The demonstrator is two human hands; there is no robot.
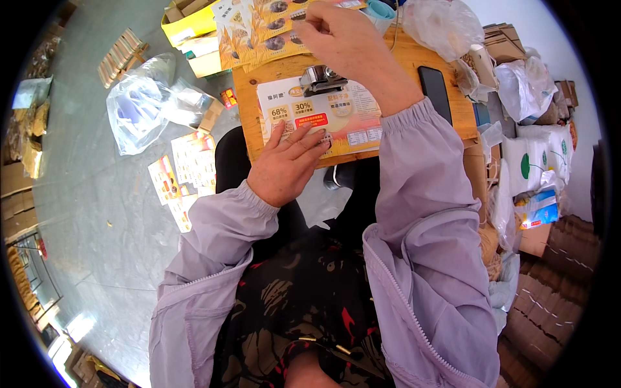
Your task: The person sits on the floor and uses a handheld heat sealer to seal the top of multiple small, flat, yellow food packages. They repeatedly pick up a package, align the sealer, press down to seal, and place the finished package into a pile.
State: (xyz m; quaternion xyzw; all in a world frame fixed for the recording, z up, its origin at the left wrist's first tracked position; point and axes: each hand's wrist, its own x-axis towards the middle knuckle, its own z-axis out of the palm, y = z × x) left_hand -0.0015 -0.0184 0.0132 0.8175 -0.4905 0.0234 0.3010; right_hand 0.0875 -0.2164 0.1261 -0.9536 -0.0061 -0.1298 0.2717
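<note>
My left hand (288, 163) lies with its fingers stretched out on the lower edge of a printed white and yellow card sheet (265, 97) on the wooden table. On top of this sheet, near its far edge, is a shiny metal clamp-like piece (322, 80); its exact kind is unclear. My right hand (343, 45) is raised beyond it, fingers curled in a pinch, over a spread of yellow printed sheets (272, 55). Whatever those fingertips hold, if anything, cannot be made out.
The wooden table (249, 81) carries a black phone (434, 94) at right and a light blue cup-like container (380, 11) at the far edge. Plastic bags (443, 26) and cartons crowd the right. Left on the floor lie a clear bag (139, 103), printed sheets (187, 168) and a slatted stool (123, 57).
</note>
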